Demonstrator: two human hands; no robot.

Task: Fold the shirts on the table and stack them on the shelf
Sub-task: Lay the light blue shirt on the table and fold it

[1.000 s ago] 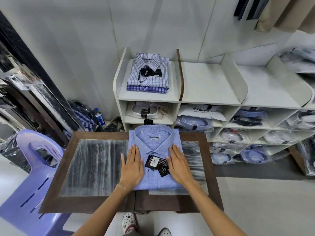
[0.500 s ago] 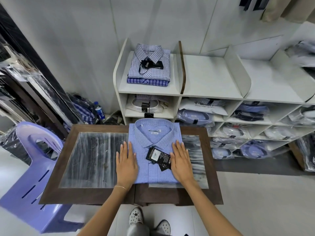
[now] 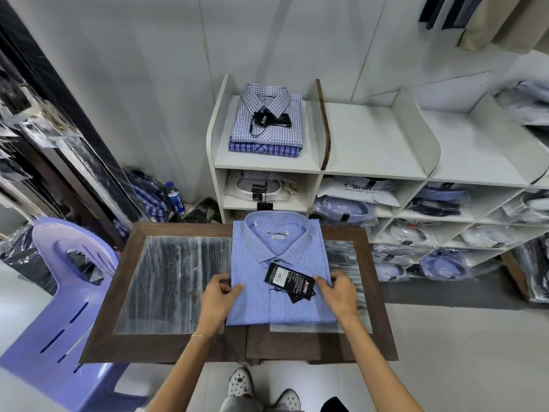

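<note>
A folded light-blue checked shirt [image 3: 282, 263] lies collar-away on the dark wooden table [image 3: 118, 343], a black tag [image 3: 289, 281] on its front. My left hand [image 3: 215, 298] pinches the shirt's left edge, thumb on top and fingers underneath. My right hand [image 3: 338, 292] grips the right edge the same way. Behind the table stands the white shelf [image 3: 371, 150]; its top left bay holds a stack of two folded checked shirts [image 3: 267, 126].
A purple plastic chair [image 3: 56, 307] stands left of the table. Bagged shirts [image 3: 344, 209] fill the shelf's lower cubbies. A water bottle [image 3: 176, 200] and plastic-wrapped clothes lie on the floor at the left. The top middle and right shelf bays are bare.
Both hands lay flat on the shirt front before. They have slid out to its side edges and curled around them.
</note>
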